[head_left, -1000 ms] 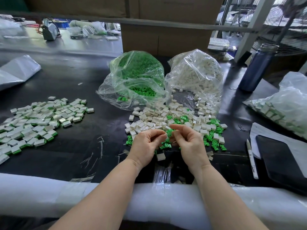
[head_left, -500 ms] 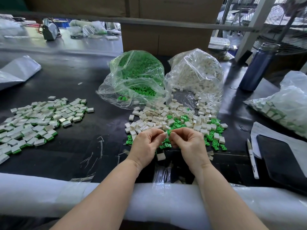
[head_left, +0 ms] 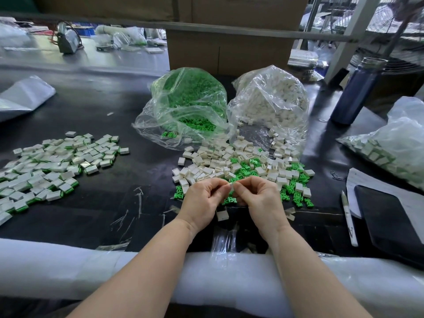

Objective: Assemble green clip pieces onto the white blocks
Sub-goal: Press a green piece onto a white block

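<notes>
Both hands meet just above the near edge of the loose pile on the black tabletop. The left hand and the right hand have their fingers curled, and together they pinch one small white block between their fingertips; whether a green clip is already seated in it cannot be told, since the fingers cover most of it.

Just behind the hands lies the pile of white blocks, mixed on its right and near sides with loose green clips. One stray block sits on the tabletop between the wrists. Behind the pile stand two clear bags side by side and touching: the clip bag on the left, the block bag on the right, both open toward the pile.

Well to the left spreads a heap of finished pieces, white with green edges. At the right are another bag of finished pieces, a blue bottle, a pen and a dark tablet. White foam padding runs along the near edge under the forearms.
</notes>
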A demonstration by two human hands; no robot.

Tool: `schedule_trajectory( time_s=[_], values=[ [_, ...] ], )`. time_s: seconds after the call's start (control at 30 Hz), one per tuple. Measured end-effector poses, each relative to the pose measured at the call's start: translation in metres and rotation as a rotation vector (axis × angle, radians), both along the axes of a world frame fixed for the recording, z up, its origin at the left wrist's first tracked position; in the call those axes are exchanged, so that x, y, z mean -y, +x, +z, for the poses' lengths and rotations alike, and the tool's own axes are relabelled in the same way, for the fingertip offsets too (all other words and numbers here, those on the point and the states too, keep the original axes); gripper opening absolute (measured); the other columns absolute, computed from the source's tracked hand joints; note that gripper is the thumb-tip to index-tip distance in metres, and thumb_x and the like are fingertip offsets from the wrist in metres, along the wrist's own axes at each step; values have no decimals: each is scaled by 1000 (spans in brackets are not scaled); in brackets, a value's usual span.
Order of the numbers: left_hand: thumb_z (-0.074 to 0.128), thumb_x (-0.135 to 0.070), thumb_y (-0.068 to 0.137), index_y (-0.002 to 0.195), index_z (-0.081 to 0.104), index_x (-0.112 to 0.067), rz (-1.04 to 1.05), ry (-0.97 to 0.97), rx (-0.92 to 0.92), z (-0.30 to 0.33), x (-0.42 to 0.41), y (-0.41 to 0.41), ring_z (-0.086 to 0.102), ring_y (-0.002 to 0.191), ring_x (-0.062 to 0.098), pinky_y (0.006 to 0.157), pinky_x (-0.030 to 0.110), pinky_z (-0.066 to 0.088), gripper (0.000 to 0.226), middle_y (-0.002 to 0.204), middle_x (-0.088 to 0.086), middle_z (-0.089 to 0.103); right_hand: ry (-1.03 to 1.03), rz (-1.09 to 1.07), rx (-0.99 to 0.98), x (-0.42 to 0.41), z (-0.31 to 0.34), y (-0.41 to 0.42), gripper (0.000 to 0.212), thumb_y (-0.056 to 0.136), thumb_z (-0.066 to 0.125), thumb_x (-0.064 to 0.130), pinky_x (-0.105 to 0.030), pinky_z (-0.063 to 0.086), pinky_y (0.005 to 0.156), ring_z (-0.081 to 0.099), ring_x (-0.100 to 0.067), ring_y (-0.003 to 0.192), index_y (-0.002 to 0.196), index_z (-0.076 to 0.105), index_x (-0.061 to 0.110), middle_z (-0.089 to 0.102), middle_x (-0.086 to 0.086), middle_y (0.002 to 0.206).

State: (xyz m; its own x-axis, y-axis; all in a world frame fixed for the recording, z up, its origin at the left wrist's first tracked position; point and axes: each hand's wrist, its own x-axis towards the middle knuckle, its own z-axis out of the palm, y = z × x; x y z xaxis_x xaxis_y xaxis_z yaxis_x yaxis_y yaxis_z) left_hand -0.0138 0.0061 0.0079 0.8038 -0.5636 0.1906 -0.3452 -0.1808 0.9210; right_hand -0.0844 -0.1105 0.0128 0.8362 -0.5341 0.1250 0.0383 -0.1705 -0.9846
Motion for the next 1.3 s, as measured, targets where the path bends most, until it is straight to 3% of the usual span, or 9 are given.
schedule_trajectory(
  time_s=[0.1,0.23,0.4,0.53,0.7,0.8,0.9,1.07,1.3],
  values=[
    [62,-13,87,96,68,-18,-12,-51,-39,1,0,-2,63,75,8,74,16,51,12,84,3,69,21,-24,51,0,2,-1,12,80,71,5,-21,51,56,58,-6,56,72,69,14,65,4,57],
    [63,-12,86,94,68,-20,10,-56,-41,1,-1,-2,66,84,22,81,30,54,12,87,9,70,-117,10,79,0,3,-3,17,76,74,4,-17,51,61,60,-1,60,69,68,19,66,9,60],
    [63,-5,83,80,65,-21,20,-43,-25,0,-1,-2,55,66,11,72,32,51,16,69,0,62,-220,48,103,-1,3,-3,18,76,72,-2,-7,44,64,61,3,65,72,70,16,67,8,68],
    [62,-3,83,78,63,-24,31,-71,-69,1,-2,-1,56,68,12,73,32,51,21,71,0,62,-158,56,71,-1,1,-2,15,82,67,4,-18,51,67,61,1,69,78,68,18,67,6,73],
    [62,-7,86,84,64,-20,-49,-103,-76,3,-2,-1,56,72,5,70,19,50,13,89,4,59,-106,125,5,-2,0,0,9,92,56,20,-23,52,68,64,-10,79,92,65,19,69,0,84],
    [63,-7,86,83,63,-22,-51,-99,-51,4,-2,-2,53,76,17,72,18,50,15,107,8,49,-74,180,-5,-2,1,0,16,92,55,15,-17,49,60,63,-4,67,88,69,21,69,6,70],
    [63,-5,85,83,63,-23,-64,-90,-39,5,-2,-2,49,72,10,68,10,45,19,106,4,46,22,198,28,-1,3,-1,17,90,57,6,-13,48,59,61,2,61,86,69,17,69,10,64],
    [65,-3,83,85,64,-22,-80,-110,-58,6,-2,-3,47,70,7,65,8,43,19,107,5,45,82,186,10,1,4,-1,19,87,63,7,-36,53,86,67,-26,91,103,68,1,71,-15,94],
    [62,-1,84,88,62,-23,-111,-16,21,7,-3,-3,48,77,8,71,7,41,23,108,2,43,98,202,-11,3,3,-2,12,85,64,6,-46,52,90,66,-30,89,96,70,4,70,-19,93]
  ],
)
